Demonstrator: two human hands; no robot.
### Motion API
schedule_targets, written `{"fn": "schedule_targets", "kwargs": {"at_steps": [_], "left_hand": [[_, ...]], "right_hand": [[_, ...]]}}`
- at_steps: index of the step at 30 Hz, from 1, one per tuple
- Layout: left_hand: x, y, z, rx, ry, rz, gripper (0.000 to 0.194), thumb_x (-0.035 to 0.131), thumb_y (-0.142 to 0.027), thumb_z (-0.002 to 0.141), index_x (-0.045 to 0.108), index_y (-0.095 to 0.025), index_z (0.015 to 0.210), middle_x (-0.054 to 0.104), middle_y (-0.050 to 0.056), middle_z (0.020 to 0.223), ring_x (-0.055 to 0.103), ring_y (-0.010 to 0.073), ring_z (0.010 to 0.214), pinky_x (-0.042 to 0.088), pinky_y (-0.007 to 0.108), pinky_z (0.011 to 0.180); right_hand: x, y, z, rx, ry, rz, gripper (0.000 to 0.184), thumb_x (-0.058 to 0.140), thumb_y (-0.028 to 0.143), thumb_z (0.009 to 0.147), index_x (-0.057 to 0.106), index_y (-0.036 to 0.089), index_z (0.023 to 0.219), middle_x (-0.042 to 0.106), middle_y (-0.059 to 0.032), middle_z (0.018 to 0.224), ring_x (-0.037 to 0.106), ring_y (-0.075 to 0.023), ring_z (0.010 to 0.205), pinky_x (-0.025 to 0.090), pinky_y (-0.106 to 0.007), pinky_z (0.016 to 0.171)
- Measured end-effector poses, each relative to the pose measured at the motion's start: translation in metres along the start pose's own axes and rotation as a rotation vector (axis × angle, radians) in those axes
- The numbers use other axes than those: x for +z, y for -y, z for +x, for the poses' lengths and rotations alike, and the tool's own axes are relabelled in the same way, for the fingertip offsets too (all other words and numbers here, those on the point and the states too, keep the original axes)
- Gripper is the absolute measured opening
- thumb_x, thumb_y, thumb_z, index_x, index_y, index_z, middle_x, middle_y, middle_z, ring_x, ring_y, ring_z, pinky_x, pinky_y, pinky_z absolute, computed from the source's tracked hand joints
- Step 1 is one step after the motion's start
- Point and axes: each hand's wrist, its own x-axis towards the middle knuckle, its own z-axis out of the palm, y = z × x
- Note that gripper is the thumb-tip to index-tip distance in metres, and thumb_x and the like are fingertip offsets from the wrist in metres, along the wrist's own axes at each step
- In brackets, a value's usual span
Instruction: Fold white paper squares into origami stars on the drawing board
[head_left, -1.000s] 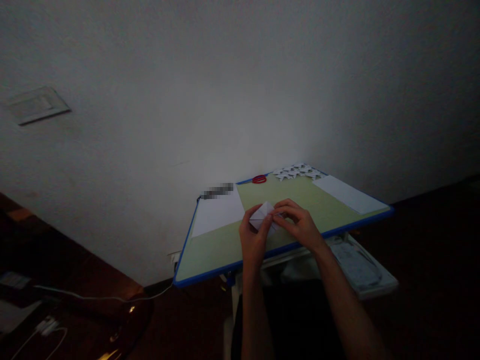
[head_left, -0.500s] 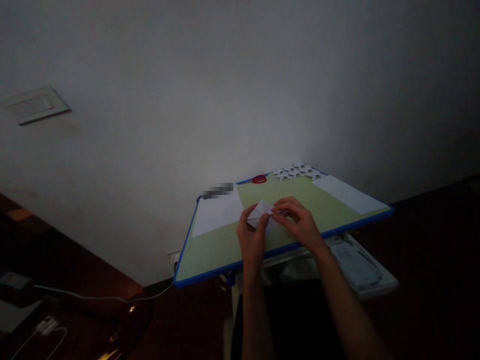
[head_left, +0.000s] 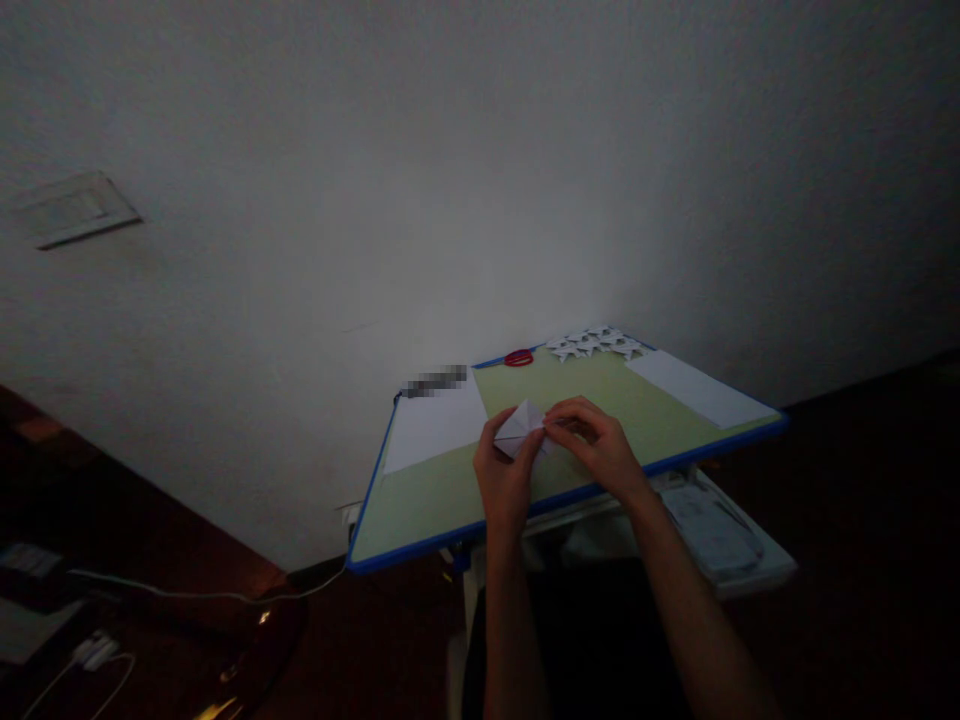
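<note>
A small piece of folded white paper with creases is held over the front half of the pale green tabletop. My left hand grips its left side, thumb on the near face and fingers behind. My right hand pinches the paper's right corner between thumb and fingertips, close to the left thumb. The fingers partly hide the lower and right parts of the paper.
White sheets lie at the left, and another white stack at the right. Red-handled scissors and several folded paper pieces line the back edge by the wall. Below the right side is a shelf.
My left thumb has shifted slightly right, toward the right fingertips. The paper's folds are opened out and its near face looks different. The other things stay in place.
</note>
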Motion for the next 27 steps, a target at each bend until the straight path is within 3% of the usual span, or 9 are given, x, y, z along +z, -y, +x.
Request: {"fn": "schedule_targets", "kwargs": {"at_steps": [9, 21, 27], "left_hand": [[-0.0009, 0.0019, -0.0007, -0.002, 0.004, -0.009, 0.043, 0.082, -0.036, 0.077, 0.069, -0.019, 0.114, 0.074, 0.008, 0.105, 0.069, 0.0234, 0.095, 0.055, 0.036, 0.086], [-0.0003, -0.0020, -0.0009, -0.013, 0.006, 0.010, 0.040, 0.081, -0.036, 0.077, 0.069, -0.019, 0.111, 0.074, 0.006, 0.097, 0.070, 0.0214, 0.087, 0.055, 0.033, 0.079], [0.0006, -0.0038, -0.0005, -0.016, 0.078, -0.033, 0.045, 0.082, -0.030, 0.075, 0.067, -0.019, 0.116, 0.075, 0.007, 0.102, 0.070, 0.0221, 0.092, 0.055, 0.034, 0.082]], "right_hand": [[0.0017, -0.0007, -0.0002, 0.104, -0.038, 0.107, 0.019, 0.080, 0.036, 0.079, 0.071, 0.022, 0.086, 0.071, -0.0024, 0.086, 0.068, -0.0198, 0.081, 0.056, -0.033, 0.078], [0.0018, 0.0031, -0.0004, 0.119, -0.066, 0.070, 0.023, 0.080, 0.042, 0.078, 0.070, 0.022, 0.083, 0.072, -0.0030, 0.082, 0.068, -0.0204, 0.078, 0.056, -0.033, 0.075], [0.0008, 0.0020, 0.0004, 0.113, -0.104, 0.058, 0.026, 0.080, 0.044, 0.077, 0.070, 0.021, 0.084, 0.073, -0.0037, 0.083, 0.069, -0.0207, 0.078, 0.057, -0.034, 0.076]]}}
